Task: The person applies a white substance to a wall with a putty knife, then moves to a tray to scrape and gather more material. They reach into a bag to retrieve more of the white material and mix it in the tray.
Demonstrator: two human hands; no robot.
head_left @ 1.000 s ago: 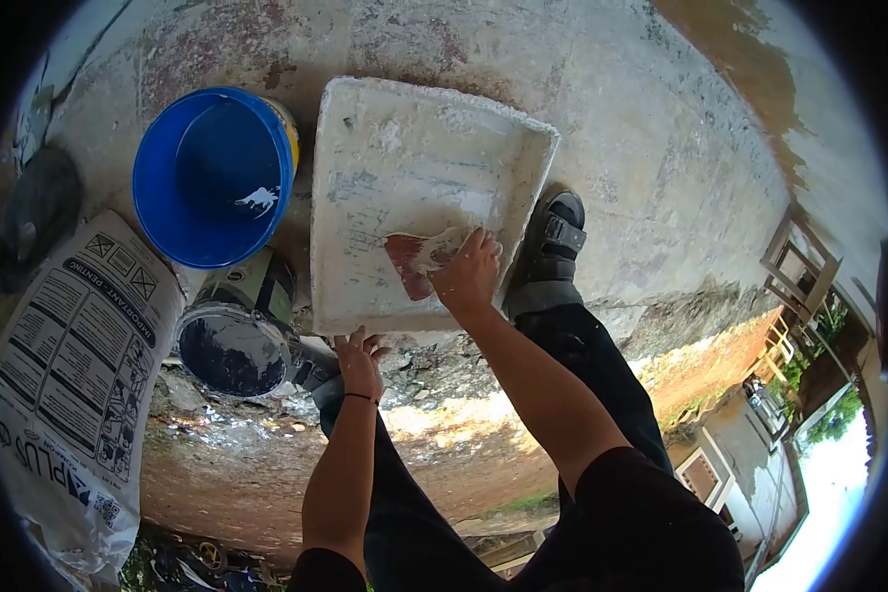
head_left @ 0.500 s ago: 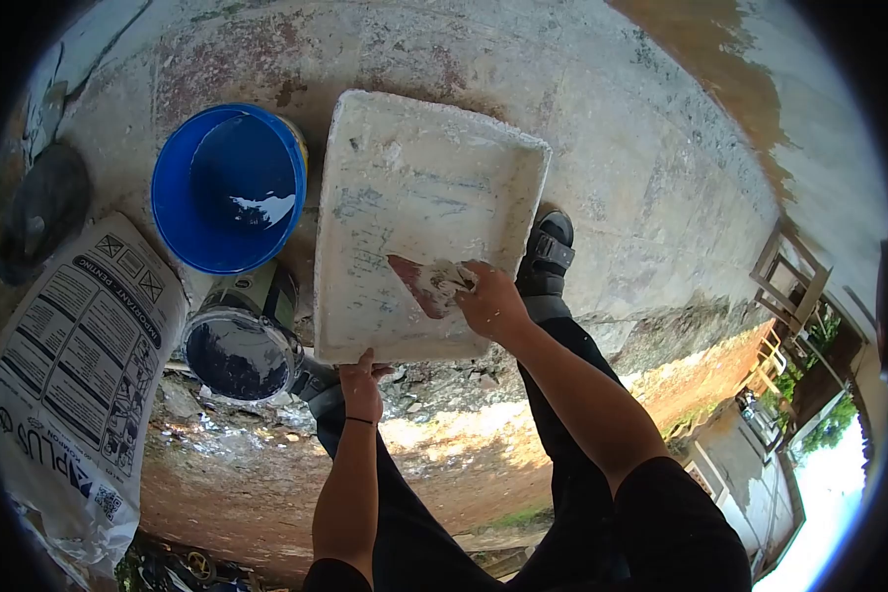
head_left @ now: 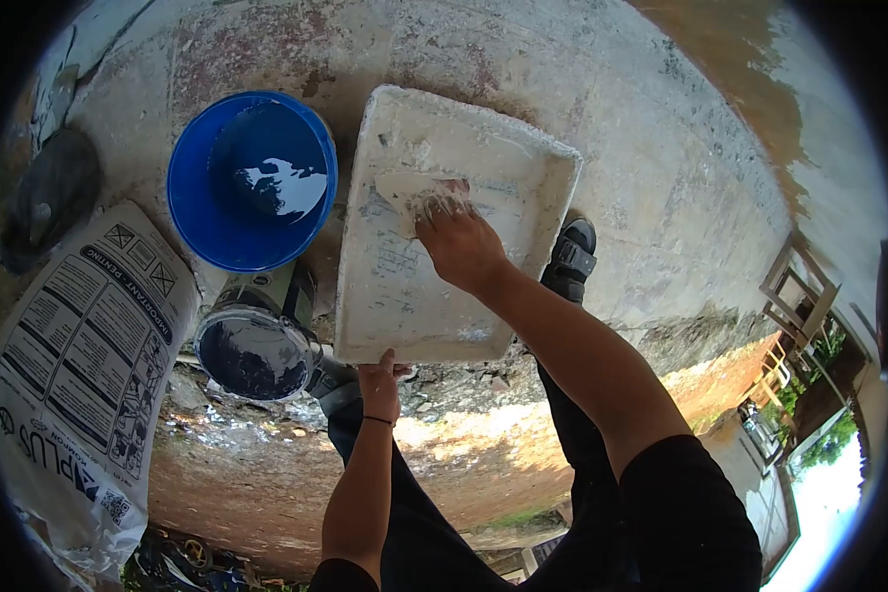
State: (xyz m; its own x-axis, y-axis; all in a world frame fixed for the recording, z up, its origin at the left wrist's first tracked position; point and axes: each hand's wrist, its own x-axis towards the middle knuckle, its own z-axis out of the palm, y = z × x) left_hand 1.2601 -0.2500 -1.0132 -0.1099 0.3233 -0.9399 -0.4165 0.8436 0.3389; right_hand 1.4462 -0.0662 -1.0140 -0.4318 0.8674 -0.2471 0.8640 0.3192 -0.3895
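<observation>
A shallow rectangular tray (head_left: 370, 296), pale and coated with dried plaster, lies on the ground. My left hand (head_left: 381, 383) grips its near edge, with a finger over the rim. Inside the tray, toward its far left part, my right hand (head_left: 456, 237) is closed around a scraper (head_left: 405, 189) covered in wet whitish paste. The scraper's blade is against the tray floor and partly smeared by motion. Thin paste streaks mark the tray bottom.
Left of the tray stand a blue bucket (head_left: 192, 187) holding liquid and a dark paint-stained bucket (head_left: 252, 355). A printed sack (head_left: 79, 365) lies further left, beside a dark round object (head_left: 54, 197). A wooden frame (head_left: 799, 286) stands at the right.
My right hand and the scraper have moved up and left across the tray, toward its far end. My left hand keeps its grip on the near edge. The whole view has shifted slightly.
</observation>
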